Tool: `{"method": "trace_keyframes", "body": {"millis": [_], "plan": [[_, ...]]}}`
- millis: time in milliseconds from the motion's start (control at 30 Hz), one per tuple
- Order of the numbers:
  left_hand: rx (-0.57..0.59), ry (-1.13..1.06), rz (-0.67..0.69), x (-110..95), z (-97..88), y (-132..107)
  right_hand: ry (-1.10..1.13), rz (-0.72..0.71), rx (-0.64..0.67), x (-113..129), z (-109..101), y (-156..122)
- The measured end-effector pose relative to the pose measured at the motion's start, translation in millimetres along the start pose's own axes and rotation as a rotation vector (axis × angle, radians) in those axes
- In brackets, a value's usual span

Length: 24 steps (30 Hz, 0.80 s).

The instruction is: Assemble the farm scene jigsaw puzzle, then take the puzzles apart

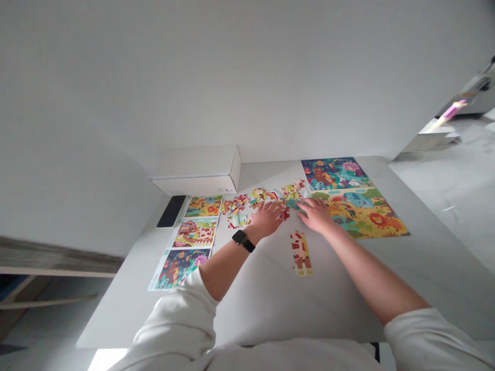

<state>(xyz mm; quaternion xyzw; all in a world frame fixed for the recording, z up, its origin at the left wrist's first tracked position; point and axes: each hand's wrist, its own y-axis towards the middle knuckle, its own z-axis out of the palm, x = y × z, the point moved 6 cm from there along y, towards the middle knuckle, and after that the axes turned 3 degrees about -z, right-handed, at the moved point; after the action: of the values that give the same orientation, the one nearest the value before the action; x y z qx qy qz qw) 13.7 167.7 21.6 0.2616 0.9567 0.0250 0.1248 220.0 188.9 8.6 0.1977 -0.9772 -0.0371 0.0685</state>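
Both my hands rest among a scatter of loose colourful puzzle pieces (251,200) on a white table (270,288). My left hand (266,216), with a black watch on its wrist, lies flat with fingers stretched over the pieces. My right hand (315,212) lies beside it, fingers spread over pieces at the edge of a finished savanna puzzle (363,214). A short joined strip of pieces (301,253) lies just below my hands.
A second finished puzzle (334,172) lies behind the savanna one. Three picture cards (193,232) lie in a column at the left, beside a black phone (171,211). A white box (199,170) stands against the wall.
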Motion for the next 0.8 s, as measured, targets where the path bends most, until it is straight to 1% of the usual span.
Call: {"method": "trace_keyframes", "body": {"millis": [167, 267, 333, 367, 500, 600, 700, 800], "plan": [[-0.032, 0.061, -0.106, 26.5, -11.0, -25.3, 0.003, 0.097, -0.018, -6.0, 2.9, 3.5], [-0.081, 0.093, -0.168, 33.6, -14.9, -30.8, -0.003, 0.139, -0.027, -2.8, 1.9, 5.7], [-0.087, 0.082, -0.170, 30.8, -13.9, -29.1, 0.000, 0.155, -0.035, 0.7, 0.1, 5.9], [-0.072, 0.067, -0.149, 26.7, -11.8, -26.6, 0.004, 0.153, -0.040, 2.7, -0.8, 5.7], [0.029, 0.005, -0.011, -0.4, 2.3, -12.1, 0.020, 0.096, -0.040, 8.9, -3.4, 4.2], [0.064, 0.007, 0.019, -15.4, 10.6, -3.0, 0.023, 0.063, -0.015, 7.9, -2.1, 1.9], [0.055, 0.033, -0.017, -16.8, 13.6, -0.4, 0.013, 0.064, 0.001, 1.8, 0.5, -2.7], [0.040, 0.059, -0.064, -8.5, 13.2, -3.6, 0.009, 0.083, -0.013, -4.9, 1.4, -5.7]]}}
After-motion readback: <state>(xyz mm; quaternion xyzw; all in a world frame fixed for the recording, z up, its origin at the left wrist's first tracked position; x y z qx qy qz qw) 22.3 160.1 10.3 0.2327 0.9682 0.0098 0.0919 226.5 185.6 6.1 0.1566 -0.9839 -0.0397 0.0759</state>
